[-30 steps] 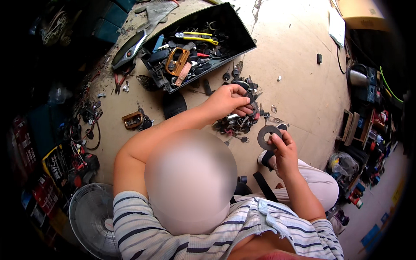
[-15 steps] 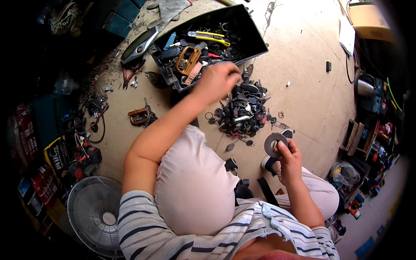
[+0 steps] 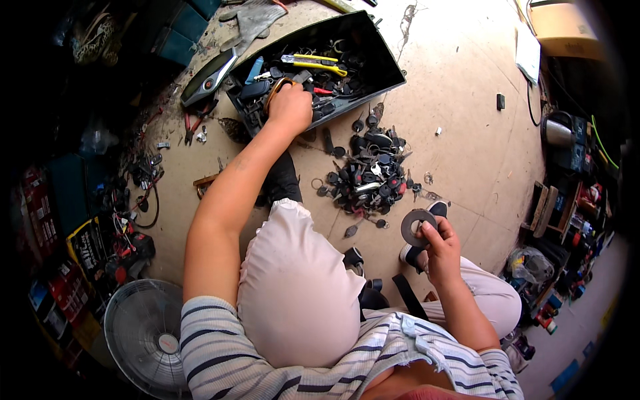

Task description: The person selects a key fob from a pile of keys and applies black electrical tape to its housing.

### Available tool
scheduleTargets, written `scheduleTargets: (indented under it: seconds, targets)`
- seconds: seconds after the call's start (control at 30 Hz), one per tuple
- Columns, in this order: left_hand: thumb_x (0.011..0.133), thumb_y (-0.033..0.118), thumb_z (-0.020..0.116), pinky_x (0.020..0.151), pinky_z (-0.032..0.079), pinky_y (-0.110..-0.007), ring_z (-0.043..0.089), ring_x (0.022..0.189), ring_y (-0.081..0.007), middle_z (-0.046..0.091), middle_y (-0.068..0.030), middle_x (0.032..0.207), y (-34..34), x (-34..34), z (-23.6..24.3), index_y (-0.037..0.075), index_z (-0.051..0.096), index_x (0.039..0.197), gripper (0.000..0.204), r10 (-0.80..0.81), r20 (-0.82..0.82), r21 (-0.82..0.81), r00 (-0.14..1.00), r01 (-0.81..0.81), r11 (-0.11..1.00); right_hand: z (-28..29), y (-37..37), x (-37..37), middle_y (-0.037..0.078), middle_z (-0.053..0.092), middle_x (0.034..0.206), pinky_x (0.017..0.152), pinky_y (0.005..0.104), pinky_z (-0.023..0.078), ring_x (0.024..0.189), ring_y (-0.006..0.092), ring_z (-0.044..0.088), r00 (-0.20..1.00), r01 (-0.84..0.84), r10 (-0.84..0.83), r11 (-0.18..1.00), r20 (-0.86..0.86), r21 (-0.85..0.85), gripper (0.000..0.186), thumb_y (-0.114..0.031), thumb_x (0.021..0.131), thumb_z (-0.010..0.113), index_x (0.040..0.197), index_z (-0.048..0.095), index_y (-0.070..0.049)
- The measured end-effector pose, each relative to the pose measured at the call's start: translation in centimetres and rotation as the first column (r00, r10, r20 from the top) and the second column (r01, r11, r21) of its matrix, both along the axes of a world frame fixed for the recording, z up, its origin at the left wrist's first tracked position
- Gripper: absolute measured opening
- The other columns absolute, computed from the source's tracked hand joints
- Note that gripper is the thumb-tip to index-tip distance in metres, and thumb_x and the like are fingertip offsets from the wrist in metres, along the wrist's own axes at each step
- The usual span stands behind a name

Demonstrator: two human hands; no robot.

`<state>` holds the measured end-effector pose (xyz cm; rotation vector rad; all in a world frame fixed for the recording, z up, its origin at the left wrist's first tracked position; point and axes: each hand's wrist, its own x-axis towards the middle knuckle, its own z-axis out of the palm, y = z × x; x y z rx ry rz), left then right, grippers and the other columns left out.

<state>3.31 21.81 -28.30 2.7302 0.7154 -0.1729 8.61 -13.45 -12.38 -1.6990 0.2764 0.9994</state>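
My left hand [image 3: 291, 108] reaches over the near side of a black bin [image 3: 373, 87] with its fingers curled. They are closed on a brown frame-shaped piece [image 3: 275, 92], whose curved edge shows beside the knuckles; the fingertips are hidden. Keys, fobs and a yellow box cutter [image 3: 315, 63] lie in the bin. My right hand [image 3: 443, 250] pinches a flat dark grey ring [image 3: 418, 227] upright between thumb and fingers. A heap of keys and fobs [image 3: 373, 170] rests on the floor between the bin and that ring.
A second brown frame [image 3: 202, 183] is partly behind my left forearm. Red-handled pliers [image 3: 194, 123] and a grey glove [image 3: 253, 23] lie left of and behind the bin. A fan [image 3: 143, 333] stands at lower left. Tools and a metal cup [image 3: 557, 130] line the right side.
My left hand has moved left from above the key heap to the bin and closed on the brown frame-shaped piece, which now sits tilted. My right hand still holds the ring.
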Motion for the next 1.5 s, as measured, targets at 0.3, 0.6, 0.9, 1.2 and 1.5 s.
scheduleTargets:
  seconds: [0.3, 0.6, 0.9, 1.2, 1.5]
  targets:
    - [0.087, 0.012, 0.058, 0.067, 0.050, -0.024, 0.065, 0.083, -0.0151, 0.063, -0.0075, 0.092, -3.2, -0.4, 7.8, -0.003, 0.059, 0.099, 0.018, 0.511, -0.052, -0.983, 0.858, -0.134, 0.124, 0.7, 0.5, 0.4, 0.002, 0.058, 0.081, 0.075, 0.0232, 0.041, 0.078, 0.0090, 0.053, 0.999, -0.021, 0.021, 1.000, 0.039, -0.006, 0.013, -0.015, 0.088, 0.060, 0.094, 0.057, -0.004]
    - [0.087, 0.009, 0.059, 0.063, 0.052, -0.025, 0.065, 0.070, -0.0128, 0.065, -0.0073, 0.080, -10.5, -0.1, 9.1, -0.003, 0.059, 0.095, 0.015, -0.131, -0.120, -0.986, 0.984, -0.133, -0.101, 1.0, 0.8, 1.2, 0.002, 0.055, 0.082, 0.076, 0.0238, 0.039, 0.079, 0.0098, 0.050, 1.000, -0.016, 0.015, 0.996, 0.020, 0.088, 0.012, -0.014, 0.089, 0.058, 0.096, 0.055, -0.004]
    - [0.083, 0.009, 0.060, 0.059, 0.052, -0.025, 0.065, 0.063, -0.0127, 0.066, -0.0088, 0.071, -10.1, -0.7, 6.2, -0.005, 0.061, 0.090, 0.015, 0.009, -0.101, -0.984, 0.995, -0.101, 0.144, -0.1, -0.5, 0.5, 0.000, 0.060, 0.080, 0.072, 0.0211, 0.040, 0.076, 0.0069, 0.053, 0.999, 0.042, -0.042, 0.999, 0.030, 0.007, 0.014, -0.018, 0.089, 0.061, 0.094, 0.059, -0.006]
    - [0.083, 0.018, 0.065, 0.060, 0.050, -0.026, 0.063, 0.063, -0.0106, 0.068, -0.0053, 0.078, -8.9, 0.1, 4.9, 0.004, 0.068, 0.095, 0.019, 0.203, 0.095, -0.965, 0.975, 0.040, 0.259, -0.3, -0.1, 0.0, -0.002, 0.059, 0.077, 0.057, 0.0178, 0.032, 0.067, 0.0031, 0.048, 1.000, 0.011, -0.011, 1.000, 0.013, -0.015, 0.012, -0.019, 0.088, 0.062, 0.092, 0.058, -0.008]
    - [0.079, 0.013, 0.062, 0.078, 0.050, -0.041, 0.061, 0.096, -0.0293, 0.065, -0.0110, 0.099, 0.0, 0.0, 0.3, 0.012, 0.070, 0.095, 0.018, -0.012, 0.070, -0.289, 0.998, 0.031, 0.957, -0.3, -0.5, 0.0, 0.001, 0.061, 0.081, 0.075, 0.0231, 0.042, 0.077, 0.0085, 0.055, 0.999, -0.044, 0.044, 0.999, 0.005, -0.003, 0.013, -0.016, 0.088, 0.061, 0.094, 0.058, -0.004]
